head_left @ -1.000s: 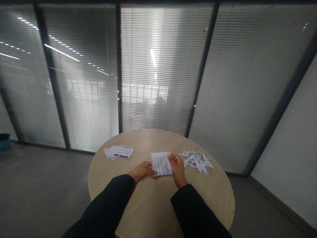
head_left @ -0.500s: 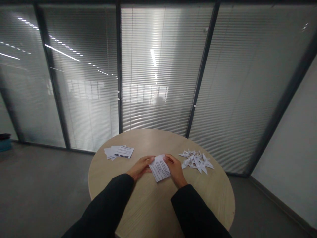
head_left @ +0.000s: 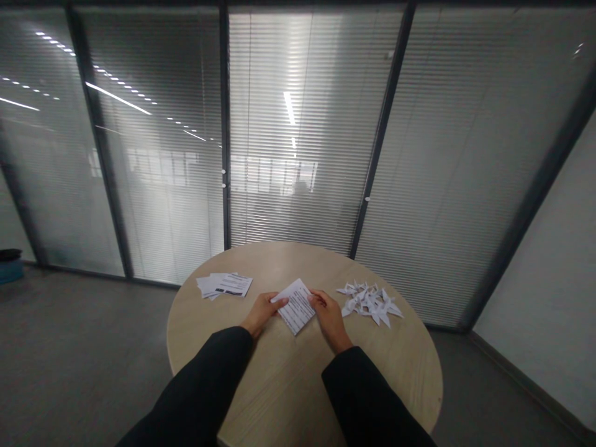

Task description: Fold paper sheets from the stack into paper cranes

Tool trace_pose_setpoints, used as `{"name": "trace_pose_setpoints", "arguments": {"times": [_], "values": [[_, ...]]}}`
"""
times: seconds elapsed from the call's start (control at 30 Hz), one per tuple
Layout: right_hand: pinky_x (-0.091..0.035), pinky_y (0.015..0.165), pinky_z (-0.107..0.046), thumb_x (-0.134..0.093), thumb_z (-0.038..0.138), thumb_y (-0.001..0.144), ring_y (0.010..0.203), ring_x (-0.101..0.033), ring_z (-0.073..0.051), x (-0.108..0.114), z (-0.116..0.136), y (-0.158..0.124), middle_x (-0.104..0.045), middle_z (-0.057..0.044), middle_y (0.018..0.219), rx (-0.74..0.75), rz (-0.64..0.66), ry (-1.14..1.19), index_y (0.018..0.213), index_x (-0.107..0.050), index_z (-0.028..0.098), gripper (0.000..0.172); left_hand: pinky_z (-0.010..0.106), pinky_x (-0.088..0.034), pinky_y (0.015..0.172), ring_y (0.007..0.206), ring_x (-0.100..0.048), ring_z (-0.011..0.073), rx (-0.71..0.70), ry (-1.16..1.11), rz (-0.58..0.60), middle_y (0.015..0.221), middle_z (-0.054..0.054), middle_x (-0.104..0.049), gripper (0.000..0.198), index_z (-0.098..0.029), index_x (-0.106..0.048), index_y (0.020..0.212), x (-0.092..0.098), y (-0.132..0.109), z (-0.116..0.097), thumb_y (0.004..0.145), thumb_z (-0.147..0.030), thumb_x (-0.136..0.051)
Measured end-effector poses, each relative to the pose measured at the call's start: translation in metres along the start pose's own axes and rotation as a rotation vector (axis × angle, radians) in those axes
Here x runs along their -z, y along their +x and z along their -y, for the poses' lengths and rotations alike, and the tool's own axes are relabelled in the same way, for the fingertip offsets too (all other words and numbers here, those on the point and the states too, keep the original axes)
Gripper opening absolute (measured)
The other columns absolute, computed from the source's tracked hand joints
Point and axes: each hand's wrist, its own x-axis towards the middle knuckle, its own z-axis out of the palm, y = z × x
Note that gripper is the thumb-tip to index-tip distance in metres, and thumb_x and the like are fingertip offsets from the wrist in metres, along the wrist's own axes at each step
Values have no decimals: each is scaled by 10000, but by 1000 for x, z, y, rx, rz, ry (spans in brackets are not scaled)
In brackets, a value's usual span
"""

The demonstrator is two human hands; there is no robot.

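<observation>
A printed square of paper (head_left: 297, 310) is held between my two hands over the middle of the round table, one corner pointing away from me and one toward me. My left hand (head_left: 263, 312) pinches its left corner, thumb on top. On the opposite side, my right hand (head_left: 328, 316) grips the right corner between thumb and fingers. Just beyond my right hand lies a heap of folded white paper cranes (head_left: 371, 303). Several loose printed sheets (head_left: 233, 285) overlap on the table to the left of my left hand.
The round wooden table (head_left: 298, 403) has a pale top. Behind it stands a glass partition with blinds (head_left: 298, 217) in dark frames. A blue bin (head_left: 10, 268) sits on the floor at the far left, and a white wall (head_left: 544, 310) rises at the right.
The paper has turned so a corner now points away from me. My left hand has shifted its grip to the left corner, and my right hand has hardly moved.
</observation>
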Motion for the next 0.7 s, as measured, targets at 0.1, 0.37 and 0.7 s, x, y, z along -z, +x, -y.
{"name": "trace_pose_setpoints", "arguments": {"times": [0.1,0.37,0.7], "values": [[-491,724,-357,-599,471,743,803,-641,-251,0,-2,1,-703,-99,872,-1,0,5,899,-673,164,353,333,-480,735,742,-641,222,-12,-8,-30,819,117,-703,474,-85,-692,838,0,-1,-3,605,-496,-728],[-487,695,-356,-613,511,705,760,-644,-251,2,-14,4,-707,-102,818,-61,-62,-2,853,-662,163,382,291,-469,660,689,-624,201,-24,31,-92,769,100,-697,483,-88,-691,798,1,1,-3,584,-519,-729],[-456,603,-315,-571,502,732,628,-619,-221,3,-18,4,-680,-66,679,-88,-33,-80,715,-634,180,328,288,-457,665,703,-626,198,-26,41,-93,791,96,-701,461,-93,-689,823,0,-1,-5,622,-507,-707]]}}
